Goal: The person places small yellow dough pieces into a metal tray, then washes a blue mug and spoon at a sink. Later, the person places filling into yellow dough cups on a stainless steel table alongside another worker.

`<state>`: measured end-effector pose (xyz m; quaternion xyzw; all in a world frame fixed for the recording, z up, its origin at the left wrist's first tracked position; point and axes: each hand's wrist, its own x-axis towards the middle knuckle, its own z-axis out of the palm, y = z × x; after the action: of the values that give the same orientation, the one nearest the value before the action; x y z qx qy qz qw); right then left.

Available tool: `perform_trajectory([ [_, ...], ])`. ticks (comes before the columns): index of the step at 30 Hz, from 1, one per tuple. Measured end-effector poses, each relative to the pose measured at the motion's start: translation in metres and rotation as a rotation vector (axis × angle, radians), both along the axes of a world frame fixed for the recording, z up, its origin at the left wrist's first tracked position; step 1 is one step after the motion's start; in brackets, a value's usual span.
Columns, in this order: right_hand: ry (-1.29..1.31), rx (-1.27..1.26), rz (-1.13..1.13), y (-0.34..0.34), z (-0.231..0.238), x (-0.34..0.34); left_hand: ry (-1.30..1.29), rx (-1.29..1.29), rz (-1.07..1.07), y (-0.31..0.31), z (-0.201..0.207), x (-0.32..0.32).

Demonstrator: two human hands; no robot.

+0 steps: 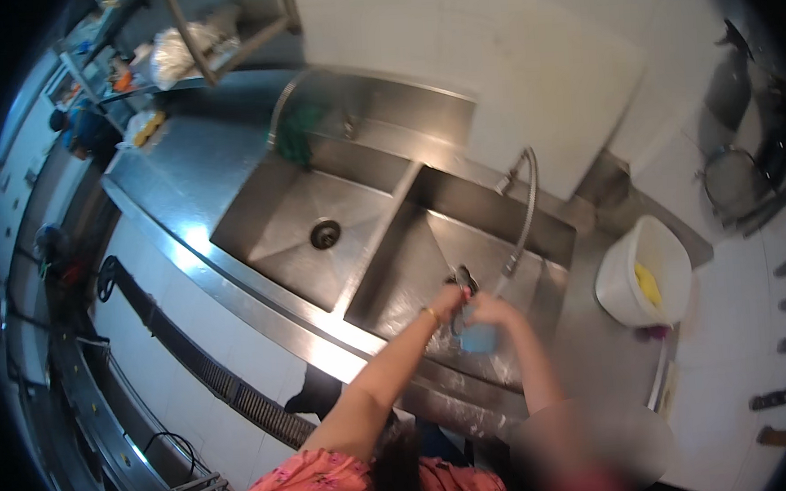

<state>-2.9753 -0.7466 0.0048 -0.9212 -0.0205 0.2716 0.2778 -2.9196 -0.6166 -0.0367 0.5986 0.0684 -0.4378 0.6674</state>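
Here, the two hands come close together low over the right-hand sink basin (411,253). The left hand (450,301), with a band at its wrist, has its fingers closed around a dark, slender implement (463,279), whose exact kind is too small to tell. The right hand (494,311) is just beside it, fingers bent; whether it grips the implement too, I cannot tell. Just below the hands, inside that basin, shows a light-blue item (478,338), too blurred to name.

Behind them, a flexible steel faucet hose (532,203) arches down into the same basin. To the left, past a steel divider, lies the second basin (275,226) with a round drain (325,234), and a green cloth (294,134) hangs at its back edge. The stainless steel counter (173,182) runs on further left. Right of the sink stands a white tub (617,281) with something yellow (647,284) inside, and beyond it knives (773,399) line the wall, below a round strainer (733,181).
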Motion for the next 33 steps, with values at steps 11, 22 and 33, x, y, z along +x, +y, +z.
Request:
perform_trajectory([
  [11, 0.089, 0.298, -0.140, -0.022, -0.008, -0.031, 0.268, 0.026, -0.243, -0.036, 0.007, -0.001],
  [22, 0.005, 0.534, -0.371, -0.014, -0.038, -0.033, -0.204, 0.228, -0.266, -0.034, -0.009, -0.015],
  [33, 0.104, 0.006, -0.707, -0.002, -0.046, -0.021, -0.357, 0.363, -0.063, -0.035, -0.009, -0.022],
])
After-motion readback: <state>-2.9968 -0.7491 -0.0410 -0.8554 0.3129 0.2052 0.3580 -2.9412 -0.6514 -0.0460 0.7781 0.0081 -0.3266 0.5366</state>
